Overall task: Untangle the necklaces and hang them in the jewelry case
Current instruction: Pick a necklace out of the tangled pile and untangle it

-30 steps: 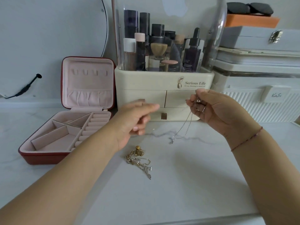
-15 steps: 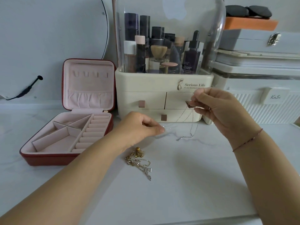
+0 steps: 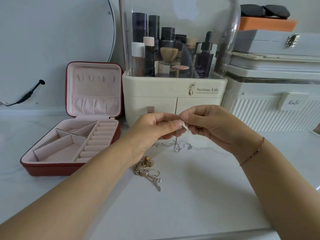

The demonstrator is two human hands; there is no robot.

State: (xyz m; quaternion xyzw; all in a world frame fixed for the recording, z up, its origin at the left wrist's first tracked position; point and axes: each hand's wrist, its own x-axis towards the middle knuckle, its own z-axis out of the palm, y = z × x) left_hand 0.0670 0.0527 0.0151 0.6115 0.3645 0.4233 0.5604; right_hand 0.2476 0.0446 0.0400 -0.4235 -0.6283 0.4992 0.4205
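Note:
A thin silver necklace (image 3: 176,146) hangs from between my two hands, its lower loops lying on the white table. My left hand (image 3: 154,129) and my right hand (image 3: 206,125) meet above it, each pinching the chain near its top end. A tangled heap of gold and silver necklaces (image 3: 148,170) lies on the table just below my left wrist. The red jewelry case (image 3: 72,168) stands open at the left, its pink lid upright with a row of small hooks (image 3: 95,78) and a gathered pocket below them.
A cream cosmetics organizer (image 3: 173,94) with a clear dome and bottles stands right behind my hands. White storage boxes (image 3: 277,104) are stacked at the right. A round mirror edge (image 3: 113,32) and a black cable (image 3: 29,93) are at the back left.
My left hand rose from the table and came up to my right hand; both now pinch the silver chain's top. The chain hangs lower, with more of it resting on the table.

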